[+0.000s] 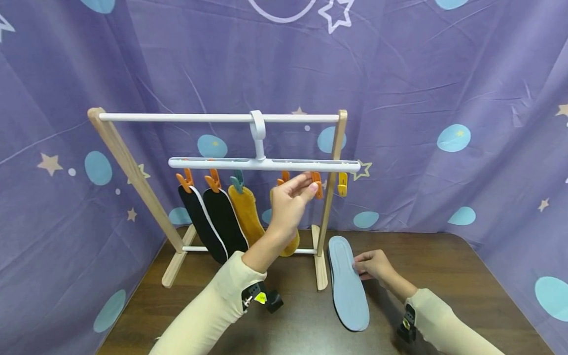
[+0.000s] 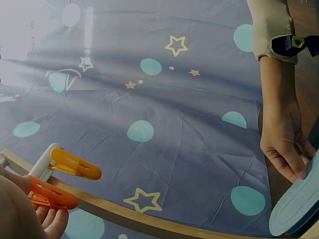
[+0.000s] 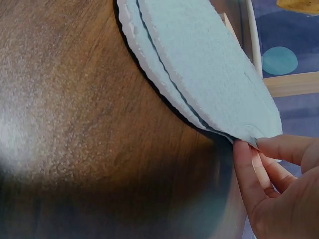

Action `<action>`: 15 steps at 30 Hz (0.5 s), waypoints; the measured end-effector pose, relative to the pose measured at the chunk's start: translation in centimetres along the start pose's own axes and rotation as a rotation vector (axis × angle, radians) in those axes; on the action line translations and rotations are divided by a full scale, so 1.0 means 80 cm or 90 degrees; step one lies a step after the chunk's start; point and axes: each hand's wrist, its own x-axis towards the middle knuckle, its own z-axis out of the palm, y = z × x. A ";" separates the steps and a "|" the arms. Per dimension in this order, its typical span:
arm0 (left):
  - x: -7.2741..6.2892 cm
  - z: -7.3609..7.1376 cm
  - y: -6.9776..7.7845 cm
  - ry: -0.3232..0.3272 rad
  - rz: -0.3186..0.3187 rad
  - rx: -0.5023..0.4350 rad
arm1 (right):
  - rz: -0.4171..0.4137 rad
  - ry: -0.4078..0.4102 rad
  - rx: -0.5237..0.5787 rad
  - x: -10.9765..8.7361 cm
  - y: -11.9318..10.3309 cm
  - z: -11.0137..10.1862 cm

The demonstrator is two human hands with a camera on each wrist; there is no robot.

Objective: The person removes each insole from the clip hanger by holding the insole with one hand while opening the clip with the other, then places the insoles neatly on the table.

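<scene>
My left hand (image 1: 287,199) is raised under the white hanger bar (image 1: 266,163) and pinches an orange clothespin (image 1: 317,185) that hangs from it. In the left wrist view this orange clip lies between thumb and fingers, beside a yellow clip (image 2: 76,163). On the table, my right hand (image 1: 376,266) pinches the edge of a light blue insole (image 1: 348,286) between thumb and fingertips. In the right wrist view the upper insole (image 3: 209,74) lies on a second one (image 3: 154,64), their edges slightly apart. How many layers the fingers grip, I cannot tell.
A wooden rack (image 1: 133,170) with a white rail (image 1: 177,118) carries the hanger. Two black insoles (image 1: 201,224) hang from orange clips, and a mustard-yellow insole (image 1: 246,212) from a green one. Another mustard insole (image 1: 290,246) is partly behind my left arm. A purple curtain (image 1: 399,74) stands behind.
</scene>
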 end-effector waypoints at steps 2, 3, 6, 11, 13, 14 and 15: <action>0.000 0.000 0.000 0.001 -0.002 -0.001 | 0.000 0.007 -0.006 0.000 -0.001 0.001; 0.000 0.000 0.000 0.002 -0.005 -0.003 | -0.004 0.006 -0.012 -0.001 -0.002 0.002; 0.000 0.000 -0.001 0.003 -0.012 -0.005 | -0.002 0.016 -0.017 -0.001 -0.002 0.004; 0.001 0.000 -0.001 0.004 -0.011 -0.005 | -0.002 0.035 -0.035 -0.001 -0.001 0.006; 0.001 0.000 -0.001 0.004 -0.009 -0.003 | -0.006 0.043 -0.044 -0.001 -0.001 0.008; 0.001 0.001 -0.001 0.004 -0.009 -0.003 | -0.009 0.046 -0.048 -0.001 0.000 0.008; 0.001 0.001 -0.001 0.005 -0.010 -0.003 | -0.011 0.048 -0.052 -0.002 0.000 0.009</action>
